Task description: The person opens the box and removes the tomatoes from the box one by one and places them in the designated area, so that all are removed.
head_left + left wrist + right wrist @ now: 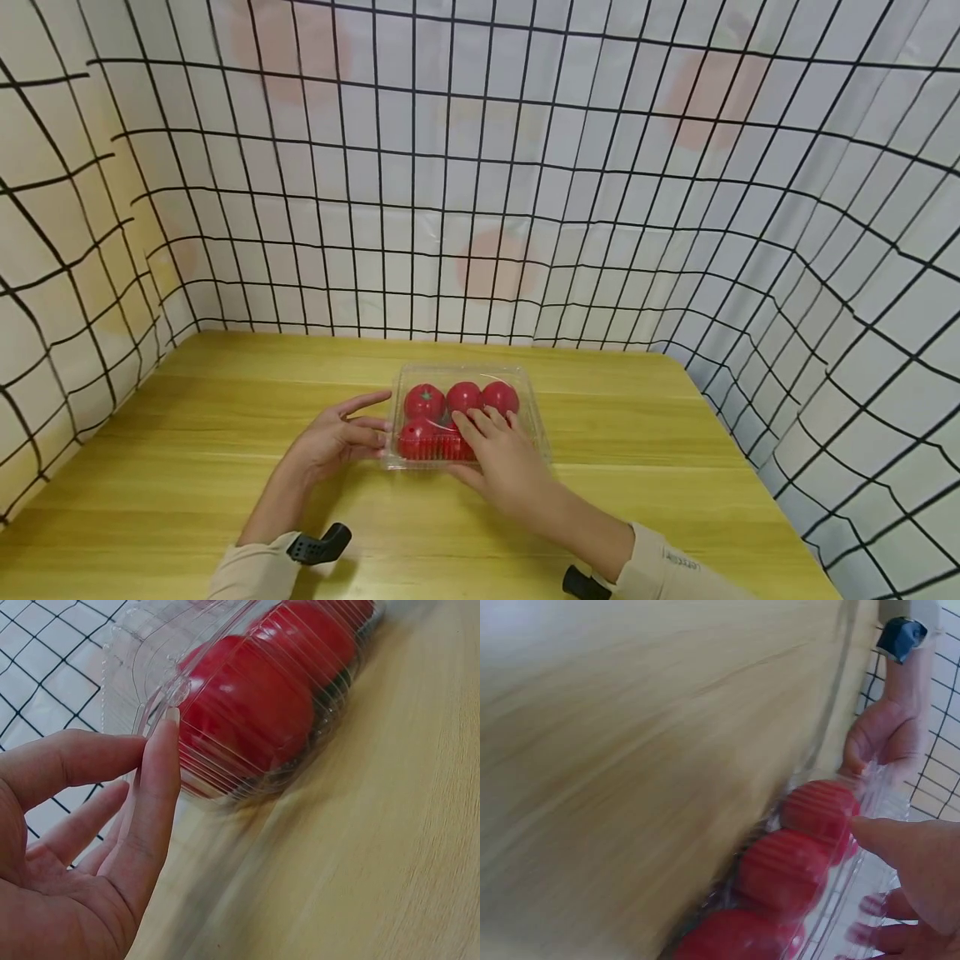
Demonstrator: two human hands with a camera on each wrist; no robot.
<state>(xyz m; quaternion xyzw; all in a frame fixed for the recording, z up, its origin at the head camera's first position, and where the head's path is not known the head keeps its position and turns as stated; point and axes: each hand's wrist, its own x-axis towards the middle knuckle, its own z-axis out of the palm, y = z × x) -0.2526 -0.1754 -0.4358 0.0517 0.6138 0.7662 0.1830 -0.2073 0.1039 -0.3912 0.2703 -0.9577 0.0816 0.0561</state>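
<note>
A clear plastic clamshell box (534,417) stands on the table, holding several red tomatoes (425,402) in two rows. One tomato shows a green star-shaped top. At the box's left front corner, my left hand (337,443) pinches the clear rim between thumb and finger; its other fingers stretch along the left side. From the front right, my right hand (510,467) lays fairly straight fingers over the lid, with the thumb by the front edge. My right hand covers part of the front row. In the left wrist view, tomatoes (244,709) press close behind the ribbed wall.
The yellow wood-grain table (637,467) extends around the box. Black wire mesh panels (442,192) backed by pale printed sheeting rise along the back and both sides. Dark straps (318,546) circle both wrists over beige sleeves.
</note>
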